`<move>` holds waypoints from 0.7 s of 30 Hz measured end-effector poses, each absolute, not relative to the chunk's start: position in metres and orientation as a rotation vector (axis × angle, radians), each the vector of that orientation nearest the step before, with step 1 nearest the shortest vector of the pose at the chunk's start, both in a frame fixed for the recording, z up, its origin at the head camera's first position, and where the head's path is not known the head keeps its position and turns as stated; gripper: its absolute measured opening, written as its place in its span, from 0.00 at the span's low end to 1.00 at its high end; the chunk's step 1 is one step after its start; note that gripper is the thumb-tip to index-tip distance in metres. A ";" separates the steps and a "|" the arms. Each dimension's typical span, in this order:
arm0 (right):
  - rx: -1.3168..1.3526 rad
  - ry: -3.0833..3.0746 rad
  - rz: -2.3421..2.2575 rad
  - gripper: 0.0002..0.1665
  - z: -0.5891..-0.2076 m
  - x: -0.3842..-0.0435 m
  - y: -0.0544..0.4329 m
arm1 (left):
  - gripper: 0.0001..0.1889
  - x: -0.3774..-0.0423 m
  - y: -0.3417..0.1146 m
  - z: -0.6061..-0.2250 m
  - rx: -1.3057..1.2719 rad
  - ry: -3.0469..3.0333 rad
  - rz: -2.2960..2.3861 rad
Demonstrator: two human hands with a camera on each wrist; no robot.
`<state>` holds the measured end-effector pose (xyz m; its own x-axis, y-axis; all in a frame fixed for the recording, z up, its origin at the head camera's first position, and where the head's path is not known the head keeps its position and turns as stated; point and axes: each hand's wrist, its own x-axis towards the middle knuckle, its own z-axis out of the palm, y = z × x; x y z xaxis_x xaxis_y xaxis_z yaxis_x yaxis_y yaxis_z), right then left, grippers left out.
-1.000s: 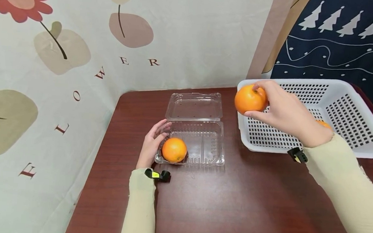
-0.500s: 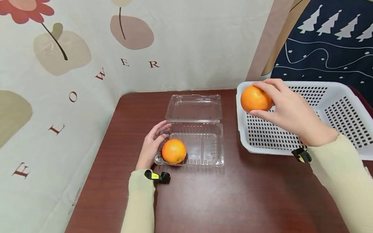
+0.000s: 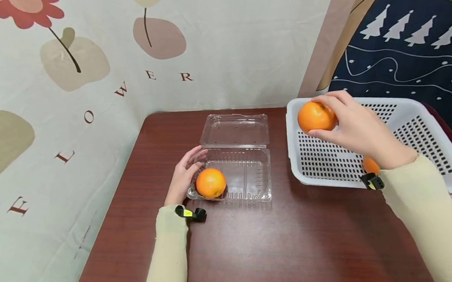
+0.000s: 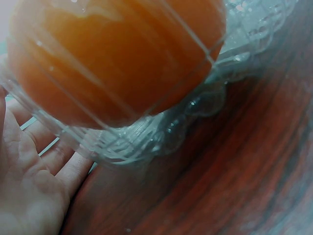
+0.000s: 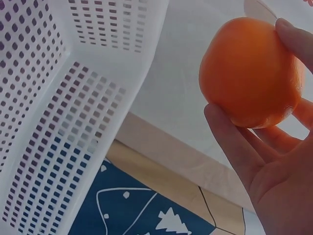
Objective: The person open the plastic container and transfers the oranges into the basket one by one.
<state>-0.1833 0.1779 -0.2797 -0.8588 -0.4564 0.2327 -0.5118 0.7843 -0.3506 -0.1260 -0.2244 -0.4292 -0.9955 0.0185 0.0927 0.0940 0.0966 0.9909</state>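
High over the left end of the white basket (image 3: 297, 175), my right hand (image 3: 360, 130) grips an orange (image 3: 317, 117) between thumb and fingers. The right wrist view shows the same orange (image 5: 252, 73) beside the basket wall. My left hand (image 3: 183, 175) rests against the left side of a clear hinged plastic box (image 3: 247, 177), its fingers fairly straight along the wall. Inside that box, at the front left, sits another orange (image 3: 211, 183); the left wrist view shows this orange (image 4: 117, 63) through the clear wall. The box's lid (image 3: 235, 130) lies folded back.
Another orange (image 3: 370, 165) lies in the basket, partly hidden by my right wrist. Box and basket stand on a dark red-brown table (image 3: 274, 247). Behind them hangs a printed cloth (image 3: 235, 51), with a navy tree-patterned cloth (image 3: 409, 66) at the right.
My right hand has moved rightward with its orange, further over the basket. The left hand, the box and the orange inside it have stayed in place.
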 end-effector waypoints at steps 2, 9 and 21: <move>0.771 -2.845 0.611 0.45 -0.279 -0.185 0.179 | 0.24 -0.127 -0.226 -0.431 -0.118 -2.279 -2.073; 0.755 -2.875 0.583 0.44 -0.278 -0.187 0.184 | 0.24 -0.132 -0.231 -0.445 -0.113 -2.284 -2.056; 0.734 -2.905 0.574 0.43 -0.278 -0.195 0.191 | 0.24 -0.124 -0.224 -0.427 -0.120 -2.275 -2.081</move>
<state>-0.1947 0.1906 -0.2776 -0.8803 -0.4404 0.1762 -0.4744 0.8138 -0.3358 -0.1242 -0.2242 -0.4272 -0.9954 0.0199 0.0934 0.0948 0.0878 0.9916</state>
